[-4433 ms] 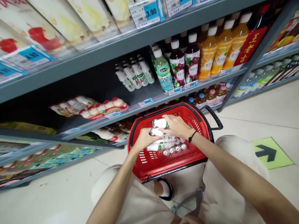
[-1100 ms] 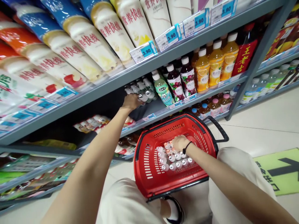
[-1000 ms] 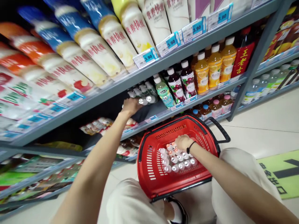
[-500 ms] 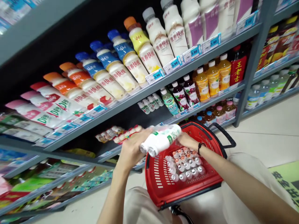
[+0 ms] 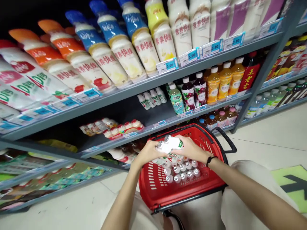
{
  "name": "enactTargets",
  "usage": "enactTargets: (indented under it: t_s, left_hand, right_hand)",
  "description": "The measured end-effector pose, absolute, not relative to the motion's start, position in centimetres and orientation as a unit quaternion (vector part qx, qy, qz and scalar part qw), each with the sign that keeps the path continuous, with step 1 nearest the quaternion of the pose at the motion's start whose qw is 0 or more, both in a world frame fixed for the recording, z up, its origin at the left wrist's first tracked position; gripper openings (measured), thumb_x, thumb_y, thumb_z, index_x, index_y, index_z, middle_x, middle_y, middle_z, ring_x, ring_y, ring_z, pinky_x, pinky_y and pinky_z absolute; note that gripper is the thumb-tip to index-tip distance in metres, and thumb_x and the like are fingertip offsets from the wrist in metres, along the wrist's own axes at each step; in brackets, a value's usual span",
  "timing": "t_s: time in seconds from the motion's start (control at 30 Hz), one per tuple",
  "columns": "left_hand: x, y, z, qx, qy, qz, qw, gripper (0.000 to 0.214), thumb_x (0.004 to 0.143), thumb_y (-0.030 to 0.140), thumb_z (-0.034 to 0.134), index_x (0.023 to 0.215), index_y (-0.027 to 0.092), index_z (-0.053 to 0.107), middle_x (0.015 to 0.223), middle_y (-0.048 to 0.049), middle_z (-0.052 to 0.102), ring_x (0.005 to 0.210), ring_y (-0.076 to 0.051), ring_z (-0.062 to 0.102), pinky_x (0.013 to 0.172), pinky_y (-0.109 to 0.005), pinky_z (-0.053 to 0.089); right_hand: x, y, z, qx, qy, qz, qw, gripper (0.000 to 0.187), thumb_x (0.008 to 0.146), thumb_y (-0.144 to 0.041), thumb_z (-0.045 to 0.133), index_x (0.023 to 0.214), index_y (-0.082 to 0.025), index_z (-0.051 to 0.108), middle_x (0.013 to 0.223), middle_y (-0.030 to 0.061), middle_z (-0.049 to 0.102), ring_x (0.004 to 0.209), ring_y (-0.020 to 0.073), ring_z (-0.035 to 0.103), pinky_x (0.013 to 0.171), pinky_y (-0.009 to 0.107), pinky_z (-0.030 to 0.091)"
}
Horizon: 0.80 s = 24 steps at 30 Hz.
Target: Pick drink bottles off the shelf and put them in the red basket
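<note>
Both my hands grip a pack of small white milk-drink bottles (image 5: 169, 147) with green and red print. My left hand (image 5: 149, 152) holds its left side, fingers wrapped around it. From the other side my right hand (image 5: 192, 149), with a dark band at the wrist, closes on the pack. The bottles lie tilted above a red shopping basket (image 5: 158, 198) between my knees. Several foil-capped small bottles (image 5: 183, 175) stand upright inside the basket, partly hidden by my hands and the pack.
Shelf racks run across the front, with large milk-drink bottles (image 5: 122, 54) on the upper shelf. Below are similar small bottle packs (image 5: 152, 98), grape drinks (image 5: 187, 94) and orange juices (image 5: 213, 84). The basket's black handle (image 5: 226, 140) sticks out right. A green floor sign (image 5: 292, 188) lies at right.
The pack has come down over the basket and turned, and my right hand has moved onto its near right side. The view has shifted closer to the shelves.
</note>
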State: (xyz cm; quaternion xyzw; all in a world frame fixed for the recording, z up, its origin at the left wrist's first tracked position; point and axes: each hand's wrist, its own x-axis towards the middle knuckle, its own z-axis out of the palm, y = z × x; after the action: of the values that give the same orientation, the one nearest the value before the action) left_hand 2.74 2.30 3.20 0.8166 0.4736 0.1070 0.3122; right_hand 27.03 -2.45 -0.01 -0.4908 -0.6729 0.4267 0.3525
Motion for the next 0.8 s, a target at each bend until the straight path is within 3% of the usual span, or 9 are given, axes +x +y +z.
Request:
enactTargets:
  t_s: [0.1,0.2,0.3,0.37,0.47,0.6,0.7,0.8]
  left_hand:
    - [2.3,2.4,-0.3,0.804,0.477,0.108,0.339,0.046,0.065,0.051,0.087,0.061,0.012,0.063,0.057,0.0026,0.051,0.056,-0.011,0.04,0.051,-0.021,0.03]
    - [1.7,1.8,-1.2,0.795,0.498,0.105,0.33,0.047,0.063,0.054,0.088,0.065,0.013,0.066,0.059,0.0011,0.055,0.058,-0.014,0.047,0.054,-0.023,0.035]
    - [0.5,1.5,-0.4,0.787,0.523,0.171,0.28,0.056,0.066,0.056,0.088,0.102,0.015,0.074,0.091,-0.0064,0.073,0.084,-0.024,0.065,0.078,-0.031,0.05]
    - [-0.4,1.6,0.0,0.769,0.529,0.251,0.258,0.077,0.07,0.054,0.087,0.134,0.02,0.062,0.12,-0.0102,0.072,0.111,-0.028,0.066,0.101,-0.038,0.048]
    - [-1.3,1.8,-0.1,0.721,0.545,0.32,0.284,0.09,0.074,0.052,0.085,0.149,0.02,0.047,0.135,-0.0135,0.066,0.125,-0.03,0.063,0.111,-0.043,0.044]
    - [-0.5,1.2,-1.3,0.626,0.519,0.394,0.428,0.077,0.075,0.063,0.08,0.131,0.015,0.061,0.129,-0.0153,0.069,0.114,-0.031,0.068,0.1,-0.041,0.054]
    - [1.0,0.3,-2.1,0.54,0.502,0.446,0.508,0.062,0.069,0.064,0.085,0.101,0.014,0.069,0.098,-0.0101,0.075,0.085,-0.024,0.07,0.075,-0.031,0.057]
    - [2.2,-0.1,-2.7,0.458,0.525,0.485,0.528,0.051,0.07,0.059,0.087,0.082,0.014,0.065,0.073,-0.0028,0.066,0.06,-0.014,0.059,0.055,-0.023,0.047]
  right_hand:
    - [25.5,-2.4,-1.2,-0.553,-0.689,0.354,0.307,0.042,0.076,-0.039,0.083,0.109,-0.017,0.073,0.1,0.0083,0.076,0.091,0.025,0.071,0.075,0.03,0.046]
    - [25.1,-2.2,-1.2,-0.558,-0.684,0.347,0.316,0.044,0.074,-0.042,0.084,0.109,-0.018,0.074,0.099,0.007,0.077,0.09,0.025,0.072,0.075,0.031,0.048]
    - [25.4,-2.0,-0.5,-0.558,-0.646,0.359,0.378,0.049,0.072,-0.046,0.085,0.112,-0.018,0.074,0.099,0.0059,0.077,0.089,0.0239,0.071,0.075,0.031,0.05]
    - [25.9,-1.8,-0.1,-0.556,-0.609,0.368,0.43,0.051,0.071,-0.048,0.086,0.111,-0.018,0.075,0.099,0.0059,0.077,0.088,0.0233,0.07,0.073,0.03,0.051]
    - [26.8,-1.4,0.3,-0.542,-0.544,0.403,0.499,0.053,0.069,-0.049,0.089,0.107,-0.015,0.075,0.1,0.0075,0.077,0.086,0.0224,0.069,0.072,0.03,0.052]
    - [27.6,-1.0,0.5,-0.499,-0.459,0.476,0.56,0.05,0.07,-0.047,0.09,0.105,-0.015,0.074,0.103,0.0086,0.076,0.086,0.0209,0.069,0.074,0.03,0.055]
    - [27.3,-0.9,0.2,-0.491,-0.433,0.513,0.555,0.046,0.074,-0.049,0.088,0.102,-0.016,0.073,0.1,0.0077,0.076,0.083,0.0194,0.069,0.07,0.028,0.054]
    - [26.6,-0.9,-0.5,-0.511,-0.457,0.51,0.52,0.046,0.079,-0.053,0.083,0.101,-0.015,0.071,0.098,0.0075,0.075,0.082,0.0192,0.067,0.067,0.027,0.052]
